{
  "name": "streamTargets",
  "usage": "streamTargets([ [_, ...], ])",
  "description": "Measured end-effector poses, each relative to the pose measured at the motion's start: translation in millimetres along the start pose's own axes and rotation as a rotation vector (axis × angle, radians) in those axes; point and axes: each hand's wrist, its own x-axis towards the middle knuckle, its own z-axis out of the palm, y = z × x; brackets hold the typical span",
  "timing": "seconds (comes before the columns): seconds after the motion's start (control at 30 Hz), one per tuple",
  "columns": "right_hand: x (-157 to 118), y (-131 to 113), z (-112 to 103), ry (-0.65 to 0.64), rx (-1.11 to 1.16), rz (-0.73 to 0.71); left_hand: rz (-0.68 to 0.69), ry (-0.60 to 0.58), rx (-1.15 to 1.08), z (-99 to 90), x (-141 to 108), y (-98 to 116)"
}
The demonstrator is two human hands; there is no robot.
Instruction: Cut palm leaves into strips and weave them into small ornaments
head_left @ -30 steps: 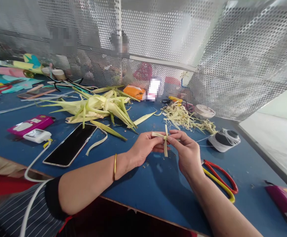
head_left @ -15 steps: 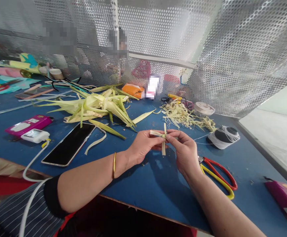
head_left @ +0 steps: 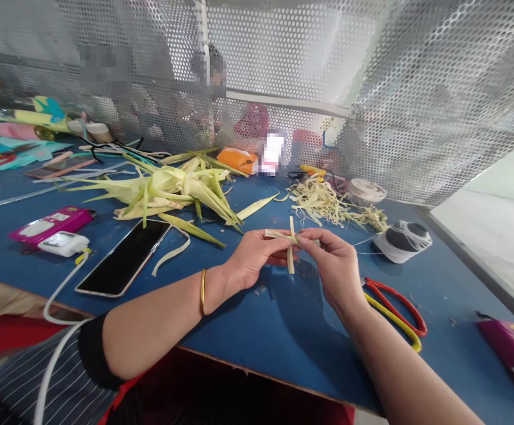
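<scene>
Between my two hands is a small cross of folded corn husk strips (head_left: pixel 291 260), held a little above the blue table. My left hand (head_left: pixel 253 255) pinches it from the left with thumb and fingers, a gold bangle on that wrist. From the right, my right hand (head_left: pixel 330 257) pinches the cross near its centre. A thin white thread (head_left: pixel 366 241) runs from behind my right hand to a spool of white thread (head_left: pixel 402 242). Scissors with red and yellow handles (head_left: pixel 396 313) lie beside my right wrist, their blades hidden behind it.
A heap of corn husks (head_left: pixel 181 186) lies beyond my left hand, and husk shreds (head_left: pixel 318 199) lie farther back. A phone (head_left: pixel 124 260) and a purple power strip (head_left: pixel 53 225) with a white charger (head_left: pixel 64 243) are at left. Another purple power strip (head_left: pixel 511 351) is at right. Perforated metal panels (head_left: pixel 283 53) border the back.
The husk cross has shifted slightly up and left and tilted a little. My right hand has turned slightly, its fingers still pinching; my left hand keeps its pinch.
</scene>
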Motion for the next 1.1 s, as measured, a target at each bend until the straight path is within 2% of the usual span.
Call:
streamTargets([
  [0.07, 2, -3, -5, 0.02, -0.175, -0.168, -0.021, 0.018, -0.015, -0.6, 1, 1],
  [0.17, 5, -10, -15, 0.009, -0.472, -0.493, -0.039, 0.047, -0.043, -2.2, 2, 4],
  [0.27, 7, -15, -22, -0.178, -0.75, -0.793, -0.034, 0.071, -0.067, -4.3, 3, 7],
  [0.37, 5, -17, -23, -0.369, -0.92, -0.931, -0.025, 0.1, -0.081, -5.3, 3, 8],
  [0.43, 2, -17, -21, -0.421, -0.958, -0.957, -0.019, 0.118, -0.07, -4.7, 3, 7],
  [0.53, -2, -16, -17, -0.415, -0.894, -0.928, -0.014, 0.121, -0.016, -2.6, 2, 5],
  [0.6, -3, -14, -15, -0.334, -0.772, -0.84, -0.025, 0.089, 0.035, -1.6, 1, 3],
  [0.67, -3, -11, -13, -0.217, -0.604, -0.664, -0.039, 0.048, 0.104, -1.4, 0, 4],
  [0.73, -1, -8, -11, -0.155, -0.427, -0.42, -0.046, 0.014, 0.176, -2.3, -2, 5],
  [0.8, 1, -5, -10, -0.201, -0.265, -0.182, -0.065, -0.021, 0.238, -3.9, -2, 8],
  [0.87, 1, -5, -10, -0.278, -0.179, -0.047, -0.094, -0.058, 0.273, -6.0, -2, 9],
  [0.97, -1, -8, -9, -0.242, -0.235, -0.086, -0.107, -0.073, 0.273, -8.6, 0, 7],
  [1.1, -4, -12, -7, -0.137, -0.32, -0.152, 0.031, -0.007, 0.3, -8.8, 4, 2],
])
